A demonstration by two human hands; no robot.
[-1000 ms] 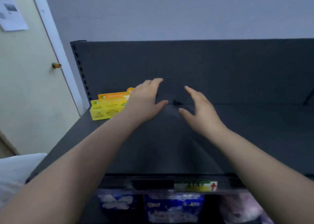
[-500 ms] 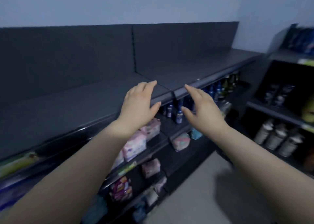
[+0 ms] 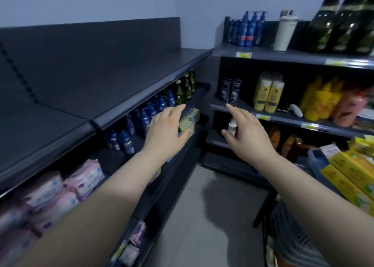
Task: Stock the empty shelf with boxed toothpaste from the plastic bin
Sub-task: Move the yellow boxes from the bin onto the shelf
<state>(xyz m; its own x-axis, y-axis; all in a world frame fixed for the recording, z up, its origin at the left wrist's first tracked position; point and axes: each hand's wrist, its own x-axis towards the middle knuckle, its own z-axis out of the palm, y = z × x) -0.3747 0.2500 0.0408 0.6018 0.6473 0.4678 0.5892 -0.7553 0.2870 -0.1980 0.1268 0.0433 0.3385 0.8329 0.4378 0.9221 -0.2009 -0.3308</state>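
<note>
Yellow toothpaste boxes [image 3: 351,174] lie stacked in the plastic bin [image 3: 316,158] at the right edge of view. They lie flat and slanted, well apart from both hands. Only the bin's blue-grey left corner shows, and what carries it is too blurred to tell.

Left hand [image 3: 166,132]: released, fingers straight and slightly spread, palm down, holding nothing. It hangs in mid-air off the front edge of the tier with the blue pump bottles [image 3: 145,114].

Right hand [image 3: 245,134]: also released, thumb out, nothing in it. It is in the air before the corner where the two shelf units meet.

Top shelf [image 3: 97,78] of the left unit is dark grey metal, with bare deck showing from the front edge to the back panel.

Under it, the blue pump bottles stand along the tier, with dark green bottles [image 3: 185,88] at its right end. Pink soft packs [image 3: 60,187] sit one tier lower, at the left.

On the right unit, cream-yellow bottles [image 3: 269,93] stand on the middle tier. Grey tiled floor [image 3: 202,216] lies between the units.
</note>
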